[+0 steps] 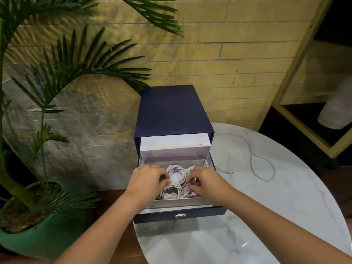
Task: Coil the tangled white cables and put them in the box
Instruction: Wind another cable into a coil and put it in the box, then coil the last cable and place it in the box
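Note:
A dark blue box [171, 109] stands on the white marble table, its drawer [200, 213] pulled out toward me. Inside the drawer sits a white tray [177, 202] holding coiled white cables [176, 175]. My left hand [148, 178] reaches into the tray from the left, its fingers curled on the coils. From the right, my right hand [203, 181] has its fingertips pinching cable by the coils. One loose white cable [251, 159] lies uncoiled on the table to the right of the box.
The round marble table [276, 206] extends right and toward me. A potted palm in a green pot [38, 235] stands at the left, fronds reaching over the box. A yellow brick wall is behind, and a shelf with a white vase [337, 111] at the right.

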A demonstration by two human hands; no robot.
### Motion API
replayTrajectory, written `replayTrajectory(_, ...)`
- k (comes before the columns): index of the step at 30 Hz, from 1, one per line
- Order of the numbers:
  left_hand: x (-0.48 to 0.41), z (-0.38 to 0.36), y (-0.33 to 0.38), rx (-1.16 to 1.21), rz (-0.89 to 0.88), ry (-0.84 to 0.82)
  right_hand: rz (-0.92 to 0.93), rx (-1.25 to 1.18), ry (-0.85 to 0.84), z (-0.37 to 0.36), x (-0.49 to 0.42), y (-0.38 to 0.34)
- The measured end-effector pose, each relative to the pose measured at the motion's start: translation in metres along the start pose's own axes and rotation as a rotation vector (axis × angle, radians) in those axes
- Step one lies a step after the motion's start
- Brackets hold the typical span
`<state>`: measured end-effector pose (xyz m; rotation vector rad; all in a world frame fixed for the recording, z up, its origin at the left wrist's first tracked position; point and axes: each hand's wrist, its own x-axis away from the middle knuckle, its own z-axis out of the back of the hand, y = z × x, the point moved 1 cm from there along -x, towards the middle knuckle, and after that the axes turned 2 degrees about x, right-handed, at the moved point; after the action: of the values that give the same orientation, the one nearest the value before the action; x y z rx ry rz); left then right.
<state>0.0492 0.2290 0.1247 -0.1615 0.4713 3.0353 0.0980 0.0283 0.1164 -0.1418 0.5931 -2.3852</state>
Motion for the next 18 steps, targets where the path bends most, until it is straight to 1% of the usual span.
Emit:
replayTrajectory(2,-0.003,0.001,0.006,0.048,-0.006,0.017,-0.011,-0.04,0.035,0.011,0.008,0.005)
replayTrajectory(6,-0.013,-0.001,0.035,0.147,-0.076,0.007,-0.048,-0.109,0.111,0.036,0.028,0.03)
replayTrajectory(12,-0.042,-0.02,0.103,0.225,-0.161,-0.018,-0.194,-0.171,0.199,0.074,0.06,0.1)
replayTrajectory(15,-0.061,-0.038,0.14,0.3,-0.191,-0.044,-0.251,-0.153,0.194,0.086,0.073,0.141)
replayTrajectory(18,-0.084,-0.061,0.179,0.309,-0.182,-0.105,-0.286,-0.111,0.163,0.095,0.082,0.186)
